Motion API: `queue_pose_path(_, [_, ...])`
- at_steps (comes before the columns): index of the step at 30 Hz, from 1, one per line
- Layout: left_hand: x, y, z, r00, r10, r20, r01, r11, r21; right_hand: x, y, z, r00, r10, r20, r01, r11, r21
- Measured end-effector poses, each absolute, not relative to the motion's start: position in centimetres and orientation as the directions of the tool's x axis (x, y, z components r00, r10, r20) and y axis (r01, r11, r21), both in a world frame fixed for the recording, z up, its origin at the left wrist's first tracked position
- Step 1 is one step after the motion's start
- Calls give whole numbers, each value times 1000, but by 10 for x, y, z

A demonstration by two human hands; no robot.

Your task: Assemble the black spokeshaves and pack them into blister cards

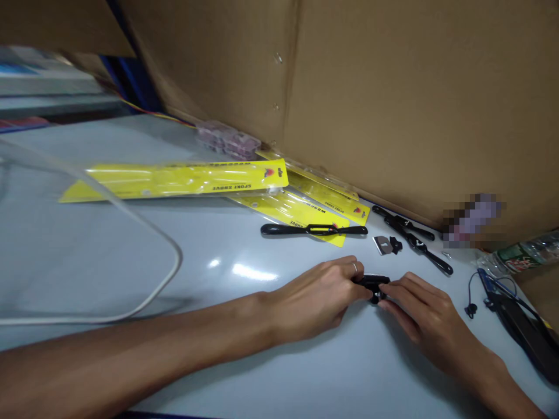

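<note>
Between my hands, low over the grey table, is a black spokeshave [374, 285] whose middle part shows; its ends are mostly hidden by my fingers. My left hand [325, 294], with a ring on one finger, is closed on its left side. The fingertips of my right hand [421, 308] pinch its right side. Just beyond lie a metal blade [382, 245] and a small black part [395, 245]. A black spokeshave body [314, 230] rests partly on a yellow package, and two more black spokeshaves [421, 244] lie crossed at the right.
Yellow blister packages [187, 179] lie at the back, beside clear plastic boxes [227, 139]. A white cable [163, 233] loops over the left side. A bottle [519, 257] and a black tool with a cord [519, 331] are at the right. Cardboard [393, 105] stands behind.
</note>
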State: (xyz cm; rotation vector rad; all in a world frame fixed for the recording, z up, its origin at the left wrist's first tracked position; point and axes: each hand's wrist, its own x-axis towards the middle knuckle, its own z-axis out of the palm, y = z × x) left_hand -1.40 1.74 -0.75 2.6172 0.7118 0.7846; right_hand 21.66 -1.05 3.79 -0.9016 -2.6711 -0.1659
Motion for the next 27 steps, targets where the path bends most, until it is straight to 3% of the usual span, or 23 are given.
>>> queue_pose_path(5, [-14,17,-7,725,550,414,375,-820,432,212,-9,36,-746,582,324,622,783,26])
queue_pose_path(10, [-14,16,-6,726,549,415,373,-821,433,207,-4,33,-702,616,358,650,759,-32])
queue_pose_path(18, [-13,17,-7,721,544,429,371,-826,424,202,-3,35,-618,702,355,678,704,-212])
queue_pose_path(23, [-13,18,-9,724,539,431,362,-828,427,198,-5,33,-490,816,306,714,577,-396])
queue_pose_path(27, [-13,18,-8,721,543,430,365,-825,431,200,-3,33,-470,853,227,723,519,-456])
